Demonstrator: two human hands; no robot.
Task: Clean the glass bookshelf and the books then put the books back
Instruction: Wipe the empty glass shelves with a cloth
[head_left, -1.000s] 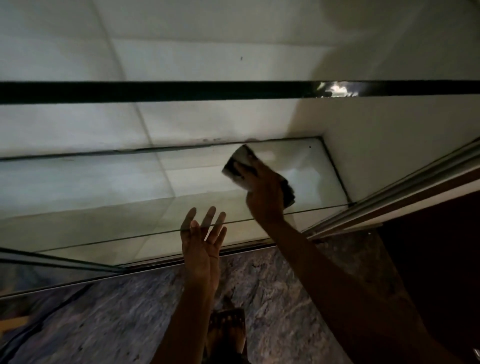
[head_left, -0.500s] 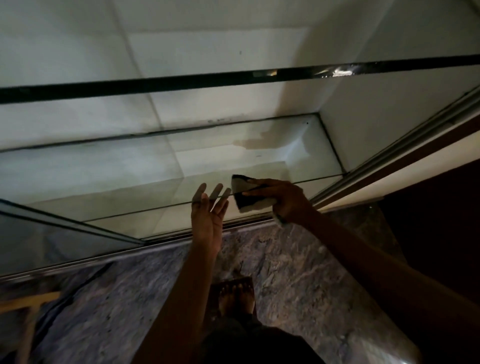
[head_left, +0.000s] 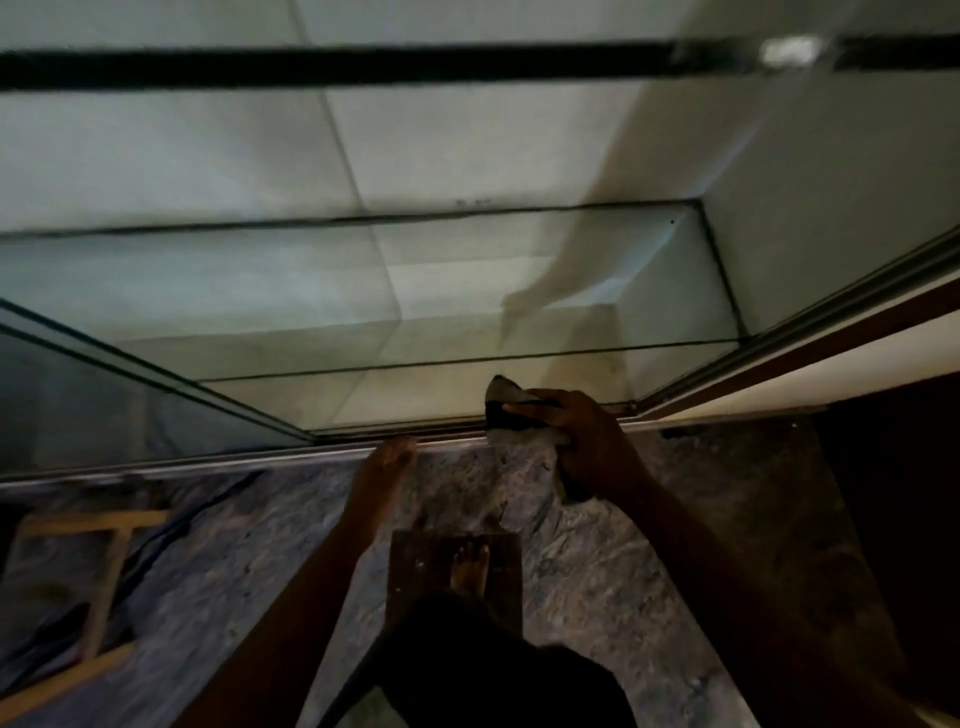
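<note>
Drawn nearer, right hand (head_left: 587, 441) grips one dark-and-white cloth (head_left: 506, 410) at clear glass shelf (head_left: 363, 312) edge; left hand (head_left: 387, 460) blurred, grip unclear.

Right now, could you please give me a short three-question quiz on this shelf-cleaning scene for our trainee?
1. True or false: books stand on the glass shelf.
2. Which hand grips the cloth?
3. The cloth sits near the shelf's: A) back wall, B) front edge, C) left end.
Key: 1 false, no books show. 2 the right hand; the left hand holds nothing. 3 B.
</note>
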